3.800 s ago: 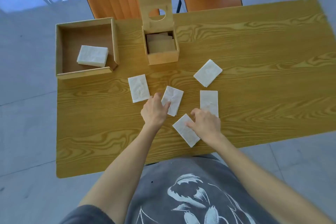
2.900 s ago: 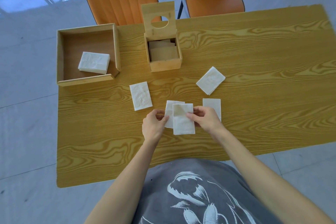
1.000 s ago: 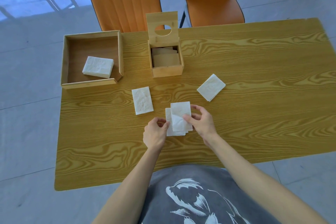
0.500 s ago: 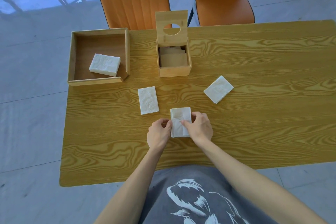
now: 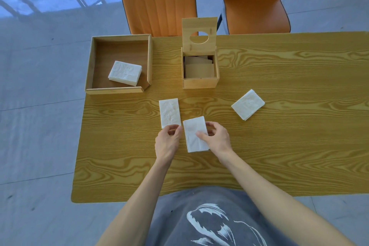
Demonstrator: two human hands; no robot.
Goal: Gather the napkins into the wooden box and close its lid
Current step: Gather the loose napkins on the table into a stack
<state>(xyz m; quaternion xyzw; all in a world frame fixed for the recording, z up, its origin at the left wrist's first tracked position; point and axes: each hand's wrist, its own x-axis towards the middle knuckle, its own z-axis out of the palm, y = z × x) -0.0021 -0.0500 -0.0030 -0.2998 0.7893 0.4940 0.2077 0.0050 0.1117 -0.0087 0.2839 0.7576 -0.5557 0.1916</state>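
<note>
Near the table's (image 5: 279,156) front edge, at centre, the right hand (image 5: 216,140) holds the gathered stack of napkins (image 5: 194,135), thumb on top and fingers curled round its right side; half a second ago both hands were squaring this stack from either side, now the left hand (image 5: 167,142) is off it and its fingertips (image 5: 173,128) sit on the near end of the single napkin (image 5: 169,113) just left of the stack; grip there looks light and part-open, a pinch forming rather than closed, though whether the napkin is lifted I cannot tell. Three of the loose napkins that lay apart a few seconds ago now form the stack. Another napkin (image 5: 248,104) lies well apart toward the right edge; a wad of napkins (image 5: 125,73) sits in the open tray (image 5: 88,66) at the rear left corner. Wooden box (image 5: 200,83) stands at the rear centre, lid (image 5: 199,26) upright, no white napkin visible inside. Judgement: gathering roughly half done; the left napkin joins the stack next, then the right one; nothing boxed, lid not yet closed.
</note>
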